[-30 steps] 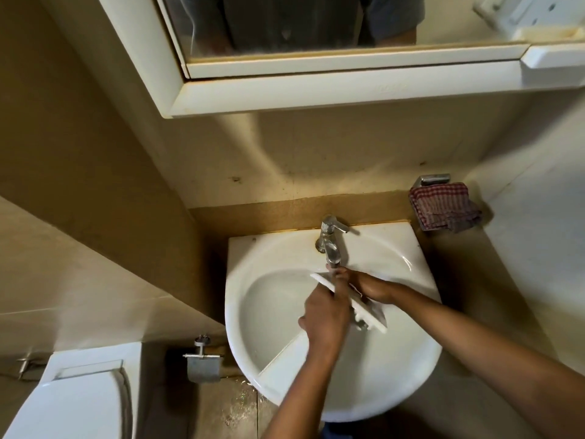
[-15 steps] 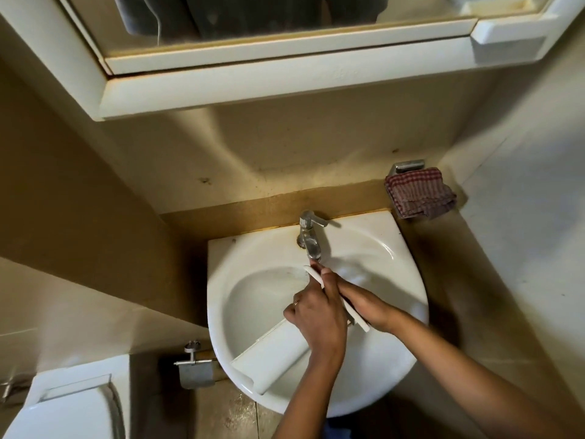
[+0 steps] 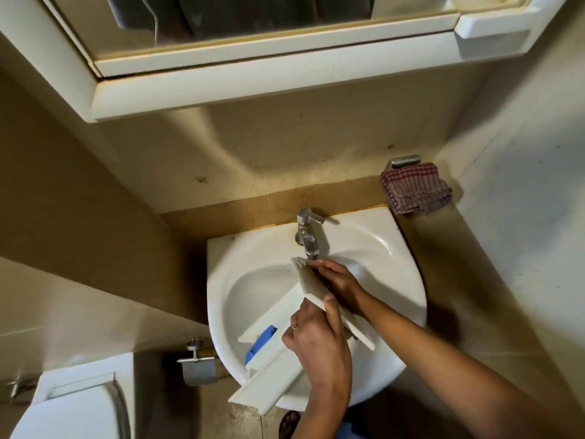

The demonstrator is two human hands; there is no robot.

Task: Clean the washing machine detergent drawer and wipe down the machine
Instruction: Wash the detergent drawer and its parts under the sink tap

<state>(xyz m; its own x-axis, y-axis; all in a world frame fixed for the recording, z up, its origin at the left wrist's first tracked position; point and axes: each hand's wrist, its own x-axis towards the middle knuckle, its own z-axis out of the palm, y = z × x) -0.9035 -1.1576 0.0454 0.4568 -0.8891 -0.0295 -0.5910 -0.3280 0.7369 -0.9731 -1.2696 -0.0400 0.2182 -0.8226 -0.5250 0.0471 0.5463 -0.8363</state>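
The white detergent drawer [image 3: 269,388], with a blue insert [image 3: 261,342], lies tilted in the white sink [image 3: 389,267], its front panel hanging over the near rim. A flat white drawer cover [image 3: 311,285] is held edge-up under the steel tap [image 3: 306,236]. My left hand [image 3: 319,340] grips the cover's lower part, thumb on its face. My right hand [image 3: 340,282] is behind the cover, fingers curled over its upper end near the spout.
A red checked cloth [image 3: 414,188] hangs on a wall holder at the right. A mirror cabinet [image 3: 240,87] juts out overhead. At lower left are a toilet cistern [image 3: 79,403] and a paper holder [image 3: 199,365].
The view has tipped down. The cover has turned more upright and my left hand has slid toward its lower end. The drawer's blue insert now shows.
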